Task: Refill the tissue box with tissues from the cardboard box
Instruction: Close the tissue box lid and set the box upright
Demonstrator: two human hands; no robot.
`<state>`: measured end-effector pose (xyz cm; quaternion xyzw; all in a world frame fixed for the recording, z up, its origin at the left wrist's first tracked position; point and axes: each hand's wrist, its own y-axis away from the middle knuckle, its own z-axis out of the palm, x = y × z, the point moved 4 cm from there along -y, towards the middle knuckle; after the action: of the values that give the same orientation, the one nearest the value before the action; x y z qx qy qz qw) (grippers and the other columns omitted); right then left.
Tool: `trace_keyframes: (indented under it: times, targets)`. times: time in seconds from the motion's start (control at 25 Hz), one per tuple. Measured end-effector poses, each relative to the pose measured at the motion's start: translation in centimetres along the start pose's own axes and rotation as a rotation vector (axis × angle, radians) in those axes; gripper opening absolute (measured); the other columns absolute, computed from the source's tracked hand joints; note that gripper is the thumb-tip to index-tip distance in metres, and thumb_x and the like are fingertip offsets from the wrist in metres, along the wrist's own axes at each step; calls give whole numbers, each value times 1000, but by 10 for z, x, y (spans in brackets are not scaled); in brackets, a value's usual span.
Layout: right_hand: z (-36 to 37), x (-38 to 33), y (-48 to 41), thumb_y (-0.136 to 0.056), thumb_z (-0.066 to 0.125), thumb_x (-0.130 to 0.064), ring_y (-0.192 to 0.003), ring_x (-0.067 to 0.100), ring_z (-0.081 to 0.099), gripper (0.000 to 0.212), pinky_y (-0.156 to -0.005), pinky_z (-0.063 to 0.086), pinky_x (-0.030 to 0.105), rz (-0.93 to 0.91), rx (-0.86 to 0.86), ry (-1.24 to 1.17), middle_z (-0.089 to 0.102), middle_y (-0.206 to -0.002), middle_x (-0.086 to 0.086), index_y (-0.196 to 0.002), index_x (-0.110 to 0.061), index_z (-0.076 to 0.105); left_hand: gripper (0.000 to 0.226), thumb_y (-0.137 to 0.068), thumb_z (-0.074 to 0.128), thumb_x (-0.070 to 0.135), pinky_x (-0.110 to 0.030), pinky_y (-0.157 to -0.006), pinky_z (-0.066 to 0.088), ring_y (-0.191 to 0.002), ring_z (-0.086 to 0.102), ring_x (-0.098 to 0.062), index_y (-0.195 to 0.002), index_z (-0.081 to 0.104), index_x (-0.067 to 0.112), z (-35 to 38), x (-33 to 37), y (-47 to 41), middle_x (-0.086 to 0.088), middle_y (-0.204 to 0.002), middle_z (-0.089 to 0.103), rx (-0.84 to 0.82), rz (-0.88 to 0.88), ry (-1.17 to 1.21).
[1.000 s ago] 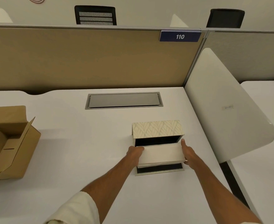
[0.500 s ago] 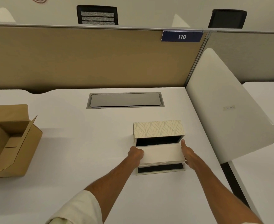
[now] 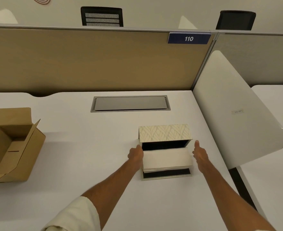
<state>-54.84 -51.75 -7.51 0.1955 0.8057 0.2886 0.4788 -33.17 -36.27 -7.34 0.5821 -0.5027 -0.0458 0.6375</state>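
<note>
Your left hand (image 3: 135,154) sat at the left end of the tissue stack (image 3: 167,158), fingers curled against that end and touching it. Your right hand (image 3: 200,155) was at the stack's right end, thumb raised and pointing away from you, palm turned toward the tissues; whether the palm actually touched the stack, I could not tell. Neither hand was closed around anything: both pressed or flanked the stack from its two ends.

The stack was white, lying lengthwise across the open tissue box (image 3: 165,133), above the box's dark interior. It looked only partly sunk in, its top face sitting higher than the lower tray. The box's leaf-patterned lid stood up on the far side, tilted back. A dark strip of the box's inside showed behind the stack and another in front of it, near the front wall.

The tissue box rested on the white desk (image 3: 80,147), right of centre, near the desk's right edge. The cardboard box (image 3: 12,147) stood well apart at the far left, flaps open, its inside bare as far as could be seen. A grey cable hatch (image 3: 130,103) lay in the desk beyond the tissue box. The tan partition (image 3: 87,60) behind carried a blue tag reading 110 (image 3: 188,38). A pale sleeve (image 3: 77,214) covered your left upper arm.
</note>
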Motion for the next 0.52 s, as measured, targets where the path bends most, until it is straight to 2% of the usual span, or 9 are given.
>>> trace_keyframes:
  times: [0.08,0.16,0.2,0.32,0.52]
  targets:
    - [-7,-10,-5,-99,30,-53,-130,34,48,68,-113,35,48,-76,43,-39,50,-143,18,-140,-1,44,38,-102,34,25,-33,-84,46,-99,56,-24,-127,51,2,-8,14,1,-14,-111,58,63,70,30]
    - [-8,-21,-7,-99,36,-48,-126,31,52,58,-111,38,46,-162,28,-61,57,-137,15,-133,-4,52,25,-100,35,18,-26,-61,40,-71,49,-15,-92,55,5,-9,29,1,-5,-81,52,60,162,29]
    - [-6,-25,-7,-99,39,-46,-124,30,53,55,-110,40,45,-194,5,-67,58,-135,14,-131,-5,54,26,-99,35,16,-23,-56,35,-64,43,-11,-81,51,6,-7,34,3,-2,-74,47,43,191,26]
    - [-2,-34,-4,-99,45,-43,-120,31,56,48,-105,43,43,-237,-48,-51,61,-130,17,-125,-5,58,30,-98,36,14,-21,-58,32,-64,40,-9,-70,48,14,-1,40,10,1,-73,46,-29,222,56]
    - [-8,-29,3,-96,48,-46,-104,28,54,53,-91,40,38,-214,5,-16,59,-129,19,-125,-3,57,33,-97,35,16,-22,-56,29,-61,38,-11,-65,42,13,-9,33,19,-1,-71,45,13,165,136]
